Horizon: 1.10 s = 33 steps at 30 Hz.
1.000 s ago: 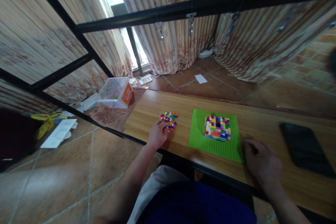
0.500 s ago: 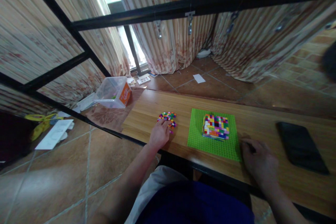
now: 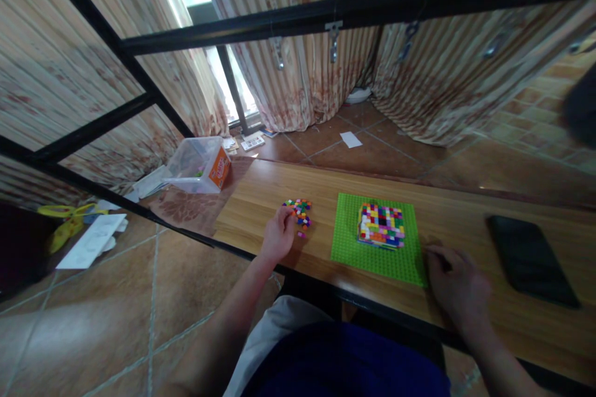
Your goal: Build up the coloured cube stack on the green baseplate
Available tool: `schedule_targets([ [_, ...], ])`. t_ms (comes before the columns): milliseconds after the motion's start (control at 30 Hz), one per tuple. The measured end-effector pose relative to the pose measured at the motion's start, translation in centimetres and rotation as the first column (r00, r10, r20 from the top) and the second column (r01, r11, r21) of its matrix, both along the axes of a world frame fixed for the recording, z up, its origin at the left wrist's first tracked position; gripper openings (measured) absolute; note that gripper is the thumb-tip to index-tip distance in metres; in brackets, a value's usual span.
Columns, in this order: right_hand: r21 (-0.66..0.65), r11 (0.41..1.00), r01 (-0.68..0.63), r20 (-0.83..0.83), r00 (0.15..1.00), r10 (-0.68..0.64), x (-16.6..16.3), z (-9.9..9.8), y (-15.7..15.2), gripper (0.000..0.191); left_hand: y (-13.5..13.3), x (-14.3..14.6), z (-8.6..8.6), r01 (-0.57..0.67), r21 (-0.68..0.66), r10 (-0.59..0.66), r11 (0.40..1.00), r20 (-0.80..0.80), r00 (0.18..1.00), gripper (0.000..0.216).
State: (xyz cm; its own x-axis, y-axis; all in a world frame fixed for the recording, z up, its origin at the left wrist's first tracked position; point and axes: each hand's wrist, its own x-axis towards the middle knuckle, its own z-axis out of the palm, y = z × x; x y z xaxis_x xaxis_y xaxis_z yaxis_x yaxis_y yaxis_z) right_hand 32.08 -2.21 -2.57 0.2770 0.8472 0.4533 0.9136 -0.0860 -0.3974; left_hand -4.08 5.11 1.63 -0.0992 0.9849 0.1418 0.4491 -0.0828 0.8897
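A green baseplate (image 3: 354,248) lies on the wooden table (image 3: 465,223). A square block of small multicoloured bricks (image 3: 382,225) stands on it. A loose pile of small coloured bricks (image 3: 300,209) lies left of the plate. My left hand (image 3: 278,236) rests at the near edge of that pile, fingers curled onto the bricks. My right hand (image 3: 456,285) lies on the table by the plate's near right corner, fingers curled under; whether it holds anything is hidden.
A black phone (image 3: 531,260) lies at the table's right. A clear plastic box with an orange label (image 3: 200,164) sits on a patterned cloth at the far left. Black frame bars (image 3: 326,9) cross overhead. Papers and yellow scissors (image 3: 65,220) lie on the tiled floor.
My left hand has shifted slightly onto the near edge of the loose bricks. The right hand has stayed in place. The view has tilted a little.
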Motion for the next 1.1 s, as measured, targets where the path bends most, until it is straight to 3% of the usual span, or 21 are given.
schedule_targets([
  [133, -0.001, 1.0, -0.003, 0.012, 1.0, 0.003, 0.2, -0.3, 0.0, 0.032, 0.3, 0.4, 0.6, -0.026, -0.204, 0.118, 0.979, 0.454, 0.883, 0.021],
  [367, 0.005, 1.0, -0.005, 0.005, 1.0, 0.005, 0.0, -0.1, 0.0, 0.032, 0.0, -1.0, 2.0, -0.021, -0.281, 0.175, 0.96, 0.537, 0.825, 0.042],
  [600, -0.011, 1.0, 0.003, 0.008, 1.0, -0.003, 0.0, 0.0, 0.0, 0.032, 0.2, -1.5, 0.9, -0.124, -0.208, 0.196, 0.97, 0.373, 0.907, 0.028],
  [833, 0.001, 1.0, 0.001, 0.031, 1.0, -0.001, 0.2, -0.3, 0.0, 0.034, -0.1, -1.6, 0.3, -0.118, -0.133, 0.125, 0.984, 0.045, 0.991, 0.014],
  [1100, -0.014, 1.0, 0.006, 0.008, 1.0, -0.006, 0.1, -0.1, 0.0, 0.031, 0.1, -1.4, 0.1, -0.075, -0.133, 0.042, 0.988, -0.237, 0.971, 0.01],
])
